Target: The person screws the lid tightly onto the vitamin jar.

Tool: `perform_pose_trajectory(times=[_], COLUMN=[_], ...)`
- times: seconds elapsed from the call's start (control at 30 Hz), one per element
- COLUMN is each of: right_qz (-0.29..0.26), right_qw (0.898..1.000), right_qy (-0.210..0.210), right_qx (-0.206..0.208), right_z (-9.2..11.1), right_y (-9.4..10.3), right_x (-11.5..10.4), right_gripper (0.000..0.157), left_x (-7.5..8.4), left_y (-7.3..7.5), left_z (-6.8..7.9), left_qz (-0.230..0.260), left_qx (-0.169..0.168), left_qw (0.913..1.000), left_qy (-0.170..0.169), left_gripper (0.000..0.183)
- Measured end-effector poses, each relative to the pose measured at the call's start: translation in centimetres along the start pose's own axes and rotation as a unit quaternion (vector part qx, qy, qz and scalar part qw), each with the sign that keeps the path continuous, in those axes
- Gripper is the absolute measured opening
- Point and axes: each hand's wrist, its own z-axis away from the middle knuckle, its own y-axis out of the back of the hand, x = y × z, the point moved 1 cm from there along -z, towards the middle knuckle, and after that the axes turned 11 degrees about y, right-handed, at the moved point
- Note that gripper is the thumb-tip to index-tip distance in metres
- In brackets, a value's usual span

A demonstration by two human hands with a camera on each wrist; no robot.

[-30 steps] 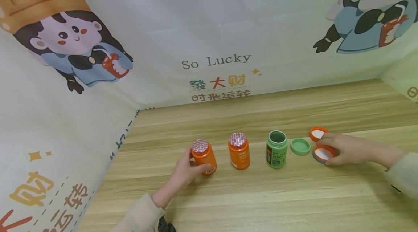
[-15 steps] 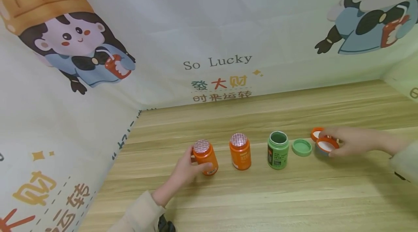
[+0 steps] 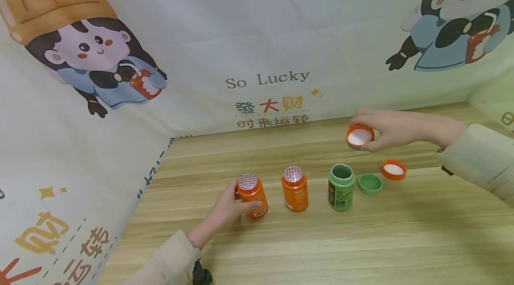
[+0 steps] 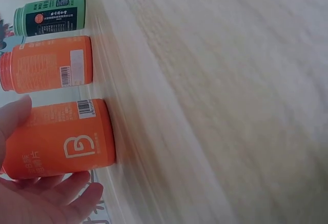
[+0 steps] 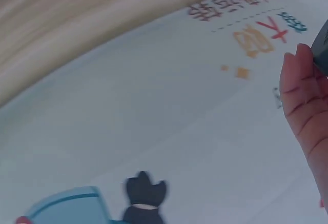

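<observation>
Two things we grip: left hand (image 3: 225,210), orange bottle (image 3: 253,193); right hand (image 3: 395,128), seemingly raised toward the tabletop's (image 3: 305,245) far edge, a lid (image 3: 359,136).

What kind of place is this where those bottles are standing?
Probably a small curtained-off table booth, though I can't tell which room it's in: a wood-grain table, printed cloth along its back and sides, and three uncapped bottles in a row.

A pale printed cloth (image 3: 209,48) borders the wood-grained worktop (image 3: 297,247) along its far and left edges, "So Lucky" lettering (image 3: 260,79) above the far one; cartoon figures (image 3: 94,46) show above both far corners.
</observation>
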Motion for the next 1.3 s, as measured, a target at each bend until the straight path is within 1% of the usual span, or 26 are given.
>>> perform_pose_trajectory(times=[0.1, 0.17, 0.4, 0.57, 0.63, 0.73, 0.83, 0.9, 0.97, 1.1, 1.2, 1.3], right_qz=[-0.002, 0.001, 0.028, 0.034, 0.035, 0.032, 0.034, 0.046, 0.071, 0.110, 0.121, 0.125], right_qw=[1.000, 0.999, 0.997, 0.994, 0.993, 0.991, 0.987, 0.984, 0.979, 0.973, 0.971, 0.969], right_qy=[0.018, 0.036, 0.072, 0.079, 0.079, 0.089, 0.104, 0.115, 0.115, 0.104, 0.108, 0.125], right_qx=[-0.016, -0.018, -0.027, -0.065, -0.084, -0.100, -0.116, -0.130, -0.151, -0.176, -0.178, -0.174], right_z=[-2.0, -3.4, -7.7, -10.5, -11.6, -13.1, -14.2, -14.8, -15.2, -15.5, -15.6, -15.8], right_y=[0.8, 1.0, 0.9, 0.3, -0.3, -1.3, -2.5, -3.2, -3.8, -4.7, -5.2, -5.5], right_x=[-1.3, -2.1, -4.2, -5.7, -6.2, -6.9, -7.7, -8.3, -8.8, -9.2, -9.3, -9.5], right_gripper=[0.035, 0.035, 0.036, 0.047, 0.051, 0.054, 0.054, 0.053, 0.054, 0.057, 0.058, 0.057], left_x=[0.0, 0.1, 0.2, 0.0, -0.1, 0.1, 0.3, 0.3, 0.3, 0.2, 0.1, 0.1], left_y=[0.0, 0.0, 0.0, 0.0, 0.0, 0.0, -0.1, -0.1, -0.1, -0.2, -0.1, 0.0], left_z=[-0.1, -0.2, -0.6, -1.2, -1.5, -1.9, -2.3, -2.5, -2.6, -2.7, -2.7, -2.7], left_qz=[-0.003, -0.005, -0.006, 0.003, 0.005, 0.005, 0.001, -0.002, 0.001, 0.009, 0.009, 0.009], left_qx=[-0.005, -0.008, -0.017, -0.026, -0.032, -0.038, -0.043, -0.046, -0.051, -0.070, -0.078, -0.084], left_qw=[1.0000, 0.9999, 0.9998, 0.9996, 0.9994, 0.9992, 0.9990, 0.9989, 0.9986, 0.9974, 0.9967, 0.9960], left_qy=[0.003, 0.004, -0.001, -0.006, -0.009, -0.010, -0.010, -0.011, -0.010, -0.013, -0.019, -0.028], left_gripper=[0.072, 0.073, 0.069, 0.064, 0.063, 0.063, 0.063, 0.063, 0.064, 0.064, 0.064, 0.064])
